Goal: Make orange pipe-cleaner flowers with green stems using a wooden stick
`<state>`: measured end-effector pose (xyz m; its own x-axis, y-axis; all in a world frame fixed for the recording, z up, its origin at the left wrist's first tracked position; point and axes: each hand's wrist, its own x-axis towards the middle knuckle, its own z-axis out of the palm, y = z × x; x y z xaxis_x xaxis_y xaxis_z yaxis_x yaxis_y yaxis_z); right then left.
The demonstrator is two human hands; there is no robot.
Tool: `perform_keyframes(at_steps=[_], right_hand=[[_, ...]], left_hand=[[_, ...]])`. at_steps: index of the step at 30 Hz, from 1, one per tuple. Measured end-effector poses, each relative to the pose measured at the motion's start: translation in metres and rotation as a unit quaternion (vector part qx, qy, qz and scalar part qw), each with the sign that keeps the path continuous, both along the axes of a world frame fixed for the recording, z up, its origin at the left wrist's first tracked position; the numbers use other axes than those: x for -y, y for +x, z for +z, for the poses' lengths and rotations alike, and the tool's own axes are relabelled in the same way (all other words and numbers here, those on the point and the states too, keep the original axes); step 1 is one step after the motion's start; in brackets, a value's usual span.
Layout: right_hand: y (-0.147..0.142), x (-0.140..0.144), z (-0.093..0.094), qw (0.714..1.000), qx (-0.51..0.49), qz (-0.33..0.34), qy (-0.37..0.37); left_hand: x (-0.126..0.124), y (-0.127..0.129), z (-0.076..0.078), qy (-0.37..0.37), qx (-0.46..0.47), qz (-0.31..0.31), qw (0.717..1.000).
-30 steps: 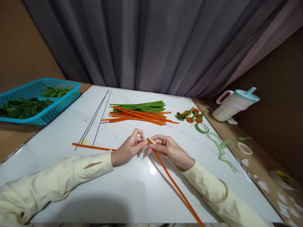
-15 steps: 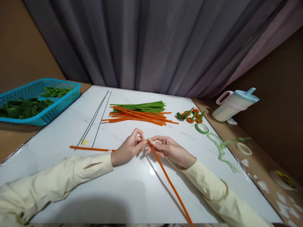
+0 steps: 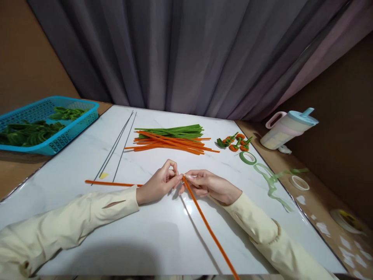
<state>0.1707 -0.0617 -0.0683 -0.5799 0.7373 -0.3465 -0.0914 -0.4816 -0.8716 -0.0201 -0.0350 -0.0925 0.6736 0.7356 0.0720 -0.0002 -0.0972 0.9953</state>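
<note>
Head view: an orange pipe cleaner (image 3: 204, 221) is pinched at its top end between the fingertips of the left hand (image 3: 159, 182) and right hand (image 3: 208, 184), above the white table (image 3: 87, 171), slanting toward the near edge.

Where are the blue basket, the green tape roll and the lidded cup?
blue basket (image 3: 76, 123), head view, on its front wall.
green tape roll (image 3: 248, 158), head view, on its ring.
lidded cup (image 3: 284, 133), head view, on its body.
</note>
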Motion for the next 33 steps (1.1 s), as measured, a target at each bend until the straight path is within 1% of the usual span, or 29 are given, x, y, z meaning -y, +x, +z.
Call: perform_keyframes(at_steps=[8, 13, 22, 27, 30, 33], right_hand=[[0.0055, -0.0023, 0.0009, 1.000, -0.017, 0.008, -0.021], [0.0069, -0.0033, 0.0016, 0.998, -0.009, 0.047, -0.042], [0.0024, -0.0052, 0.0046, 0.999, 0.014, 0.044, -0.022], [0.0017, -0.0059, 0.0048, 0.998, 0.039, 0.053, -0.006], [0.0005, -0.0058, 0.0048, 0.998, 0.051, 0.045, 0.001], [-0.0010, -0.0052, 0.0041, 0.998, 0.056, 0.022, 0.015]], left_hand=[[0.0003, -0.0007, -0.0002, 0.014, -0.021, 0.003, 1.000], [0.0006, -0.0014, -0.0005, 0.020, -0.021, -0.006, 1.000], [0.0019, -0.0021, 0.0034, 0.022, -0.015, -0.021, 0.999], [0.0015, -0.0018, 0.0017, 0.033, -0.020, -0.024, 0.999], [0.0013, -0.0016, -0.0002, 0.036, -0.025, -0.024, 0.999], [0.0011, -0.0016, -0.0018, 0.034, -0.029, -0.023, 0.999]])
